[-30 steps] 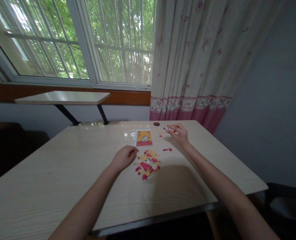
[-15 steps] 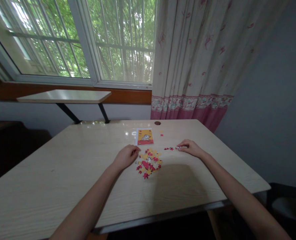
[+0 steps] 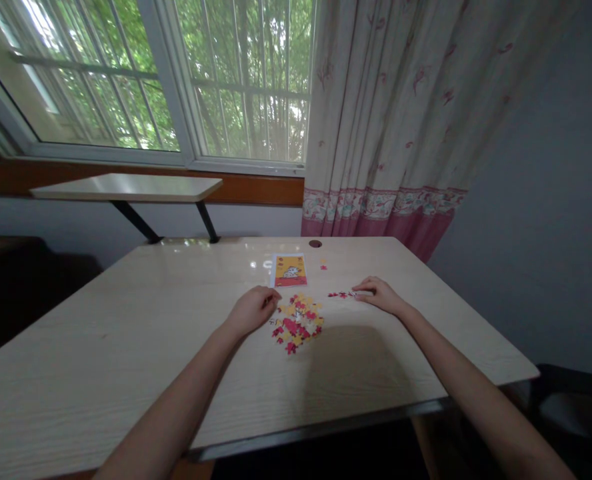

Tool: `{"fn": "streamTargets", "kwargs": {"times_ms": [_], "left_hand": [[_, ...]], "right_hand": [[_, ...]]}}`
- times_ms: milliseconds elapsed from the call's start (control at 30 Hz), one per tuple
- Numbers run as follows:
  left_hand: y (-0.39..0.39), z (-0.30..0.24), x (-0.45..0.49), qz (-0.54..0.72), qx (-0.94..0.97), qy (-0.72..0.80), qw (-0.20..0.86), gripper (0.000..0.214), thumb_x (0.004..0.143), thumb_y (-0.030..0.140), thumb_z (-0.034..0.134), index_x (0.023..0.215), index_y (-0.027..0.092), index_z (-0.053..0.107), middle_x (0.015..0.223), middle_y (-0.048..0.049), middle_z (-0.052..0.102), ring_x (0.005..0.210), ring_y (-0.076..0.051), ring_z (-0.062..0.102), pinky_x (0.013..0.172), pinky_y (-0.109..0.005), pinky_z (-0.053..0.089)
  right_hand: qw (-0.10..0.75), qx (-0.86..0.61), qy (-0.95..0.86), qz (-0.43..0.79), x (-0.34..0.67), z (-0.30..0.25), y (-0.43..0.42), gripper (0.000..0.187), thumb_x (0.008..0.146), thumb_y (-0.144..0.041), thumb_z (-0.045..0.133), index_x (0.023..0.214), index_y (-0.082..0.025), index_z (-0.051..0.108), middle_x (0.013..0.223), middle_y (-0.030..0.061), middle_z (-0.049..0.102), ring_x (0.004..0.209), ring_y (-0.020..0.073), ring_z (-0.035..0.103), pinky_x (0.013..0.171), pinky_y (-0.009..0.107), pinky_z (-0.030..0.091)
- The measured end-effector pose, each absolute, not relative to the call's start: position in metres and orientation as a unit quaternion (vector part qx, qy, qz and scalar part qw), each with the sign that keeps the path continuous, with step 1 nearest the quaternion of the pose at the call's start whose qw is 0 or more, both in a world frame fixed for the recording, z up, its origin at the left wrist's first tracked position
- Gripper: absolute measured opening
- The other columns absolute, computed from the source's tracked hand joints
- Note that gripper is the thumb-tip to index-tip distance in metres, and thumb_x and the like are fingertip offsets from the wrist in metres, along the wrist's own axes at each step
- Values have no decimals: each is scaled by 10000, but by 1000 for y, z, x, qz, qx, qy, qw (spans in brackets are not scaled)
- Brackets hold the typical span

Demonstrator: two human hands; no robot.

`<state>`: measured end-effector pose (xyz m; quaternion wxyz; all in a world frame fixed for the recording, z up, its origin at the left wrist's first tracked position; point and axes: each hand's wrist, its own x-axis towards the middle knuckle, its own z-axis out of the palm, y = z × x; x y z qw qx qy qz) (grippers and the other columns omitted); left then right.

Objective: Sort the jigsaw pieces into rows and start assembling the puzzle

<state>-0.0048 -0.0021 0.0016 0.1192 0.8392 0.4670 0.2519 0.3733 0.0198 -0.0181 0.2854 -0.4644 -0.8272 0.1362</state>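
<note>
A heap of red and yellow jigsaw pieces (image 3: 299, 322) lies on the pale wooden table (image 3: 126, 347). My left hand (image 3: 251, 309) rests curled at the heap's left edge; what its fingers hold, if anything, is hidden. My right hand (image 3: 382, 296) lies on the table to the right, fingers pinched together against a short row of red pieces (image 3: 340, 294). Behind the heap lies an orange picture card (image 3: 290, 271). Two loose pieces (image 3: 323, 265) sit just right of the card.
A round cable hole (image 3: 315, 243) marks the table's far edge. A small shelf (image 3: 126, 187) on black brackets hangs under the window. A patterned curtain (image 3: 396, 120) hangs at the right. The table's front edge (image 3: 326, 427) runs close to my body.
My right hand came back from the far side near the cable hole, carrying a white piece, to the short row of red pieces right of the heap. My left hand barely moved.
</note>
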Motion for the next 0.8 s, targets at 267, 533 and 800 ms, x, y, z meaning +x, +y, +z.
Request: {"fn": "streamTargets", "kwargs": {"times_ms": [267, 533, 800], "left_hand": [[-4, 3, -4, 251, 841, 465, 118, 245, 816, 250, 461, 942, 176, 657, 869, -82, 651, 820, -198, 579, 751, -303, 439], [-5, 3, -3, 221, 875, 409, 137, 261, 817, 288, 504, 974, 164, 672, 916, -102, 609, 873, -201, 563, 797, -307, 431], [-1, 1, -1, 236, 870, 396, 175, 167, 796, 239, 508, 857, 151, 636, 904, -101, 601, 884, -211, 530, 816, -332, 409]], "right_hand": [[280, -459, -832, 136, 373, -15, 16, 273, 764, -413, 621, 945, -227, 705, 829, 55, 658, 795, 172, 578, 762, 319, 439], [279, -464, -830, 135, 374, -18, 18, 286, 768, -419, 616, 940, -206, 701, 847, 68, 654, 804, 183, 569, 763, 335, 435], [316, -466, -819, 106, 363, -3, 11, 231, 795, -359, 595, 917, -182, 680, 887, 71, 662, 852, 182, 573, 797, 340, 428]]}}
